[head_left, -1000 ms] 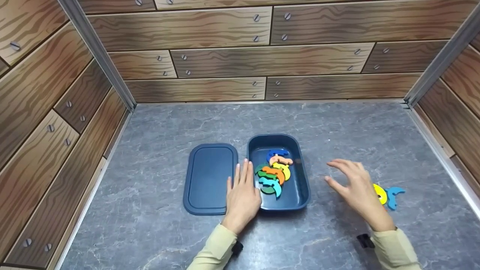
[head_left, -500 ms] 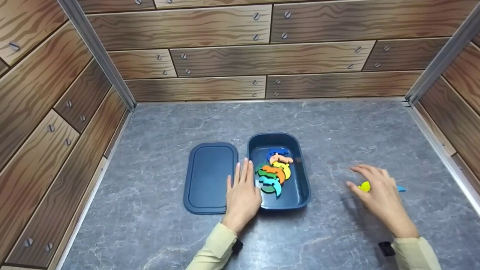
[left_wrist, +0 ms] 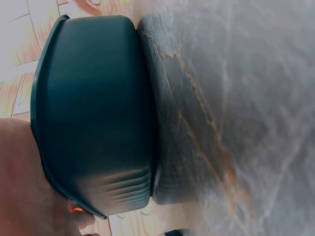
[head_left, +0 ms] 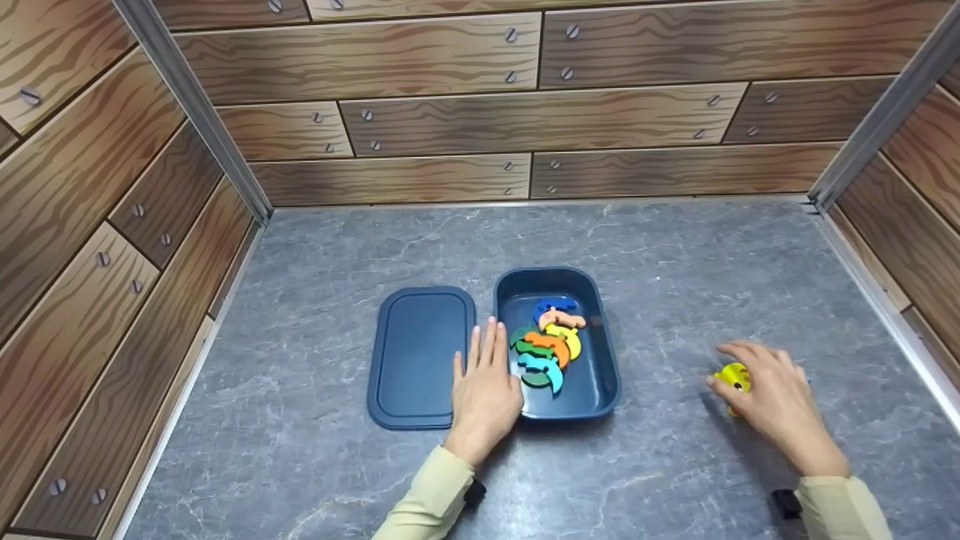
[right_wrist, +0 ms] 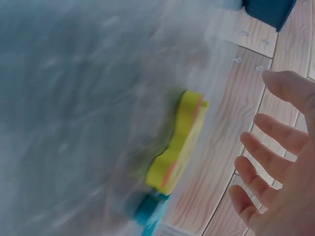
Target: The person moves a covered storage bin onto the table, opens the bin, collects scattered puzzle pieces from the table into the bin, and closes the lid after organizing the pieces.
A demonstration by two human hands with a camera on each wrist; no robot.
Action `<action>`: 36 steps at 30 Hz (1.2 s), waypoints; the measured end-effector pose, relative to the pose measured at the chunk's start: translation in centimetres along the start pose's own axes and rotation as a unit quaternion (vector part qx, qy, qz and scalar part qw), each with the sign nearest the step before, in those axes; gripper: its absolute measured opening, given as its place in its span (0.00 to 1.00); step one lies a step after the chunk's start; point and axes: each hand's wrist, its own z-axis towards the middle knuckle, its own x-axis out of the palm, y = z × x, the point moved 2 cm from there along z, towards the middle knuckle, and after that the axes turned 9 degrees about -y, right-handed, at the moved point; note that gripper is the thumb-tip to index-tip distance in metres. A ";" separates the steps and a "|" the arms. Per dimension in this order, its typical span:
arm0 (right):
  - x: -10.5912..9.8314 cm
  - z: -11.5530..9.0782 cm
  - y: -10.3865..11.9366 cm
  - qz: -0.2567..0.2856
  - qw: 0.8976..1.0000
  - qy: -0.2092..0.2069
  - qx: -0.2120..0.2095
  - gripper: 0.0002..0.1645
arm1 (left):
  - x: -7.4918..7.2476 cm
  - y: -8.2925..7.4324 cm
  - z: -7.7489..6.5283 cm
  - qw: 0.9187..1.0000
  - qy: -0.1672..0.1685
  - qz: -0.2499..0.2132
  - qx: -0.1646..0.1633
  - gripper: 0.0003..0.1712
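Observation:
My left hand (head_left: 484,397) lies with straight fingers along the left rim of a dark blue box (head_left: 609,375). Inside the box are several colourful flat animal-like pieces (head_left: 547,349), among them orange, yellow and turquoise ones. In the left wrist view the hand touches the rim above the outer wall of the box (left_wrist: 98,108). Over at the right, my right hand (head_left: 776,401) hovers with loosely bent fingers above a yellow fish-like piece (head_left: 736,377), partly covered in the head view. The right wrist view shows this yellow piece (right_wrist: 179,140) apart from the fingers, with a blue piece (right_wrist: 150,210) at its end.
A dark blue lid (head_left: 420,360) lies flat to the left of the box, partly under the left hand's outline. The grey marbled table (head_left: 360,247) is bounded by wood-patterned walls (head_left: 435,127) at the back and sides.
My right hand has moved right and slightly down, from beside the box side to above the yellow piece. The left hand, box and lid stay in place.

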 end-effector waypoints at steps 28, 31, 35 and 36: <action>0.5 -1.0 -2.3 -0.021 0.989 0.128 0.069 0.39 | 0.3 0.1 0.1 1.000 0.001 -0.003 -0.006 0.41; 0.5 -1.0 -2.3 -0.010 0.990 0.123 0.064 0.36 | 0.3 0.1 0.1 1.000 0.002 -0.006 -0.009 0.41; 0.6 -1.1 -2.1 -0.004 0.992 0.114 0.054 0.34 | 0.4 0.1 0.0 1.000 0.003 -0.004 -0.009 0.41; 0.6 -1.1 -2.1 -0.003 0.992 0.112 0.051 0.33 | 0.4 0.1 0.0 1.000 0.004 -0.003 -0.009 0.41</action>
